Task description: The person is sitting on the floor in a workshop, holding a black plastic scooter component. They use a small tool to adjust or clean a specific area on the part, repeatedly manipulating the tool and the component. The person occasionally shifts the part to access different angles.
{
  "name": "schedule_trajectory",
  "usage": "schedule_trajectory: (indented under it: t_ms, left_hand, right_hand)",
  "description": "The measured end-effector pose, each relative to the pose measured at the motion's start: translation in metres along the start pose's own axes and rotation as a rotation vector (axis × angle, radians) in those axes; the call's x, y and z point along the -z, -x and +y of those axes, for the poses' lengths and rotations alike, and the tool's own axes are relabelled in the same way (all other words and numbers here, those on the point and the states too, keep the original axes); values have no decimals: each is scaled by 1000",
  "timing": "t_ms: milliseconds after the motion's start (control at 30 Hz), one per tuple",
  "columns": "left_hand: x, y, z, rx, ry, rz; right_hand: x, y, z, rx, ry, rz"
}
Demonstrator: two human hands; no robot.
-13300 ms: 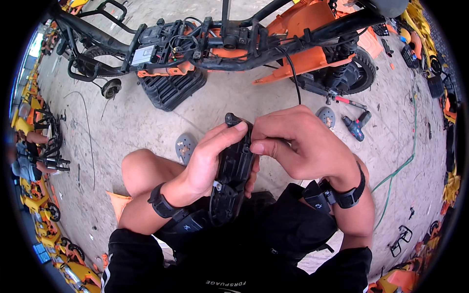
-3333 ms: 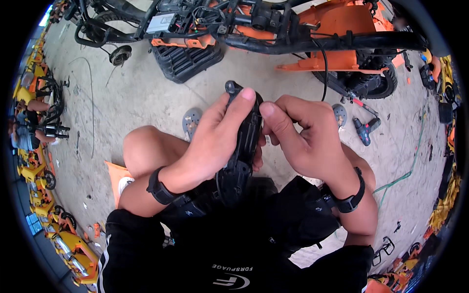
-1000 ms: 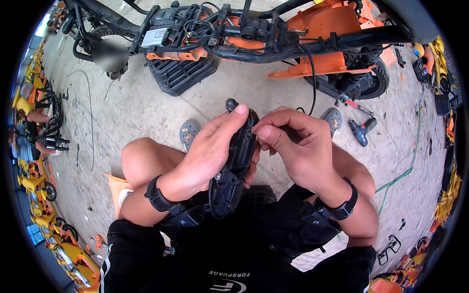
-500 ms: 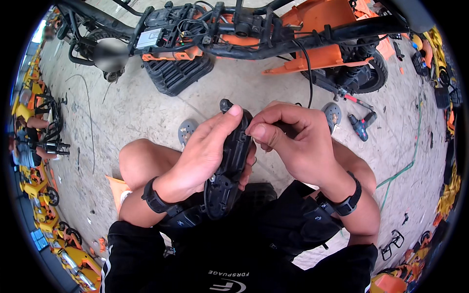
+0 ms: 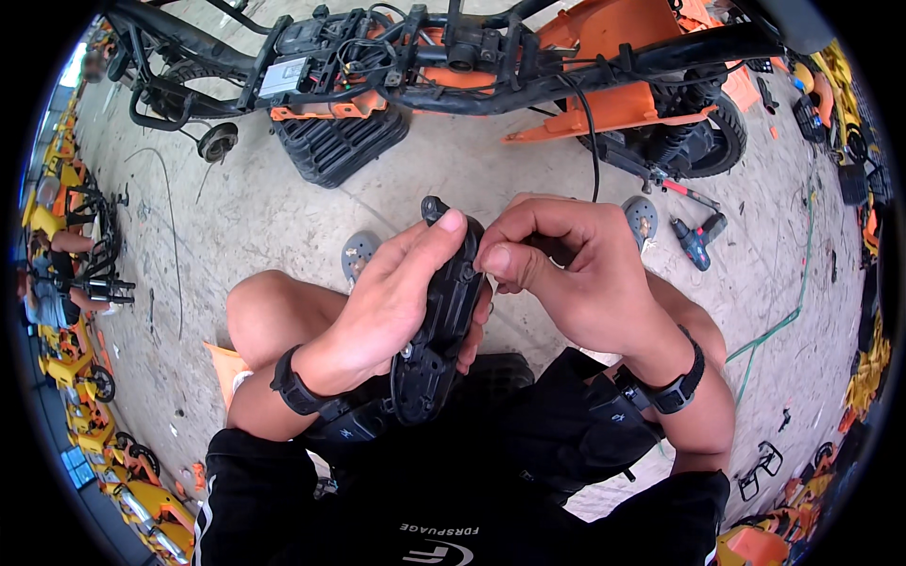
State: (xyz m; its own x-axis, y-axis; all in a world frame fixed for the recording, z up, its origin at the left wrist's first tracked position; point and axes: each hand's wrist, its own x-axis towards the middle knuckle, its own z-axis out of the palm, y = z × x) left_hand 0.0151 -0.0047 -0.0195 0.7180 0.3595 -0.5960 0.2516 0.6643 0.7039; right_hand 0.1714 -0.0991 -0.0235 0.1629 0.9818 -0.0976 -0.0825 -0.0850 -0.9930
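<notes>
A long black plastic part (image 5: 447, 307) with ribs and screw holes is tilted upright over my lap. My left hand (image 5: 401, 292) wraps round it, thumb along the upper end and fingertips showing on the far side. At the part's upper right edge, my right hand (image 5: 566, 259) is closed in a pinch, thumb against forefinger. Whatever lies between those fingertips is too small or hidden to make out. A small shiny metal spot shows on the part's lower left edge.
Ahead lies a stripped motorbike frame (image 5: 453, 80) with wiring and orange panels, over a black ribbed crate (image 5: 342, 146). To the right on the concrete floor are a cordless drill (image 5: 696, 241) and a red-handled tool (image 5: 691, 194). Another person (image 5: 61, 274) sits at far left.
The black part and both hands have shifted very slightly within the view. My grip and the right-hand pinch look the same.
</notes>
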Motion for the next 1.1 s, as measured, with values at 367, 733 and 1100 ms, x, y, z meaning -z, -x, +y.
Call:
schedule_trajectory:
  t_ms: [367, 733, 1100]
  left_hand:
    - [2, 2, 3, 18, 51, 5]
    - [3, 3, 4, 3, 73, 16]
    - [9, 1, 0, -25, 52, 18]
  right_hand:
    - [-9, 2, 4, -71, -305, 114]
    - [-21, 3, 13, 528, 371, 319]
    - [-26, 3, 8, 340, 181, 244]
